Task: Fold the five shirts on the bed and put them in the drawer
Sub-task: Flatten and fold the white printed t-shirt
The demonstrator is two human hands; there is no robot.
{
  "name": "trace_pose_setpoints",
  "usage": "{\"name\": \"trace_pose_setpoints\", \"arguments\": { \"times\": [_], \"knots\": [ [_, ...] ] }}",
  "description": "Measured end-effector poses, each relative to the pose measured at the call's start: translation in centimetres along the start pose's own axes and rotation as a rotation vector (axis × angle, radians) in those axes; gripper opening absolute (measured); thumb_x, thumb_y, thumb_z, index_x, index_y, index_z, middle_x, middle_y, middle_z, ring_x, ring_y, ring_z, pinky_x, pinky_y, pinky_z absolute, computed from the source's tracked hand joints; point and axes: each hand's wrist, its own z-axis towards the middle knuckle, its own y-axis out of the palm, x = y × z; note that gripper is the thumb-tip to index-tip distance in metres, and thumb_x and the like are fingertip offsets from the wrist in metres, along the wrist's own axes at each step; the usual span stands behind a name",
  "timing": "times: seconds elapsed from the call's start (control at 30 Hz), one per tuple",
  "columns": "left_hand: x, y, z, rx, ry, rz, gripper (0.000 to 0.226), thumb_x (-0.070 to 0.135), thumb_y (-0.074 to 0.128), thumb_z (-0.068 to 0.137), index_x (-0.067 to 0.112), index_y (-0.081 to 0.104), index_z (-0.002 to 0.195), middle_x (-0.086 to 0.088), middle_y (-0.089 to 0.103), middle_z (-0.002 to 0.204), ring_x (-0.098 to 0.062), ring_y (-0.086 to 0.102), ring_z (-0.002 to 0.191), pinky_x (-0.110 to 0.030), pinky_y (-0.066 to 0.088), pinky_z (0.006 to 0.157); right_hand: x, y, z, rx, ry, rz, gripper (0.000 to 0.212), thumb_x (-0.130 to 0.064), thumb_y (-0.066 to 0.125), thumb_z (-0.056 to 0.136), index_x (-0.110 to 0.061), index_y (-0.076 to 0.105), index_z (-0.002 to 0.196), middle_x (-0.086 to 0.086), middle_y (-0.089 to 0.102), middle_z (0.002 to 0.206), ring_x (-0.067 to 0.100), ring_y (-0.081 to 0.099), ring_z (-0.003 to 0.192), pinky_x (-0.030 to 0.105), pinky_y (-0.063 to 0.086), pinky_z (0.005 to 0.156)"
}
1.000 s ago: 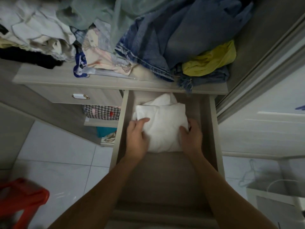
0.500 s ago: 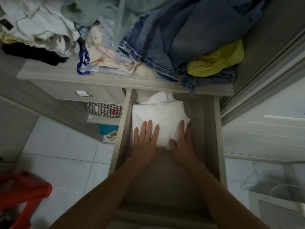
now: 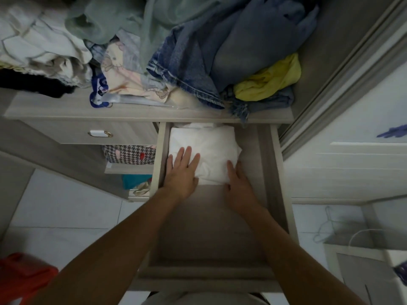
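Folded white shirt [image 3: 203, 148], lying at the back of the open drawer [image 3: 267, 172]: left hand [image 3: 181, 172] and right hand [image 3: 239, 186], fingers flat, are pressing it, seemingly to seat it neatly.

Open drawer [image 3: 267, 172]: 1.
Closed drawer [image 3: 66, 132] with handle [image 3: 100, 133]: 1 each.
Folded white shirt [image 3: 209, 148] in open drawer: 1 on top; second white layer shows behind it, count below uncertain.
Hands on shirt: 2, left hand [image 3: 181, 175], right hand [image 3: 239, 186].
Denim garments [image 3: 220, 47] on dresser top: at least 1, heap not separable.
Yellow garment [image 3: 268, 80]: 1.
Pale green cloth [image 3: 114, 20]: 1.
Cartoon-print cloth [image 3: 121, 69]: 1.
Black garment [image 3: 33, 82]: 1.
Houndstooth box [image 3: 130, 154] on shelf: 1.
Red stool [image 3: 22, 276]: 1.
White paper bag [image 3: 361, 260]: 1.
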Motion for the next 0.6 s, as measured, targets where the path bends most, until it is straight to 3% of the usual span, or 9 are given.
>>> {"name": "trace_pose_setpoints", "arguments": {
  "times": [0.07,0.13,0.2,0.3,0.47,0.53,0.6],
  "knots": [
    [-0.3,-0.8,-1.2,0.078,-0.003,-0.031,0.078,0.034,0.066,0.085,0.024,0.029,0.152,-0.013,0.017,0.161,-0.034,0.015,0.147,-0.05,0.02,0.116,-0.2,0.2,-1.4,0.018,0.024,0.007,0.075,-0.02,0.049,0.097,-0.025,0.005,0.158,0.012,-0.003,0.165,0.033,0.019,0.148,0.039,0.027,0.118],
    [0.3,-0.5,-2.8,0.209,0.055,-0.044,0.06,0.029,0.074,0.078,0.02,0.052,0.134,-0.013,0.047,0.135,-0.033,0.046,0.123,-0.044,0.042,0.095,-0.3,0.8,-3.1,0.015,0.089,0.021,0.078,-0.021,0.053,0.095,-0.024,0.007,0.158,0.009,-0.003,0.165,0.032,0.018,0.149,0.041,0.029,0.118],
    [1.2,0.3,-3.8,0.177,0.137,-0.125,0.042,0.022,0.065,0.087,0.016,0.056,0.128,-0.011,0.055,0.124,-0.029,0.055,0.112,-0.04,0.048,0.089,-0.5,1.3,-4.5,0.017,0.154,0.057,0.079,-0.021,0.055,0.095,-0.022,0.008,0.158,0.006,-0.002,0.165,0.03,0.018,0.149,0.043,0.031,0.117],
    [2.1,1.7,-3.5,-0.013,0.143,-0.155,0.055,0.018,0.055,0.092,0.012,0.04,0.145,-0.011,0.043,0.147,-0.029,0.043,0.129,-0.04,0.04,0.105,-0.6,1.6,-5.9,-0.012,0.194,0.048,0.073,-0.026,0.055,0.096,-0.016,0.015,0.157,0.011,0.011,0.164,0.03,0.021,0.148,0.037,0.027,0.119],
    [1.7,3.1,-2.7,-0.235,0.103,-0.207,0.086,0.029,0.055,0.092,0.009,0.004,0.158,-0.008,-0.004,0.166,-0.029,0.0,0.152,-0.046,0.019,0.121,-0.7,2.0,-8.6,-0.06,0.224,0.027,0.065,-0.038,0.05,0.099,-0.021,0.024,0.156,0.011,0.023,0.162,0.025,0.024,0.148,0.032,0.024,0.12],
    [1.5,3.1,-3.2,-0.287,0.112,-0.191,0.084,0.032,0.052,0.093,0.01,0.004,0.158,-0.006,-0.009,0.166,-0.027,-0.005,0.152,-0.047,0.017,0.122,-1.0,1.6,-9.1,-0.011,0.203,0.014,0.062,-0.039,0.049,0.099,-0.022,0.028,0.155,0.009,0.027,0.16,0.023,0.027,0.147,0.032,0.028,0.118],
    [1.7,2.2,-4.1,-0.31,0.112,-0.25,0.074,0.036,0.051,0.094,0.01,0.018,0.156,-0.01,0.006,0.165,-0.027,0.01,0.152,-0.043,0.022,0.121,-1.6,0.8,-9.4,0.055,0.166,0.03,0.058,-0.033,0.05,0.099,-0.021,0.033,0.153,0.007,0.034,0.157,0.022,0.032,0.144,0.031,0.029,0.117]
  ]
}}
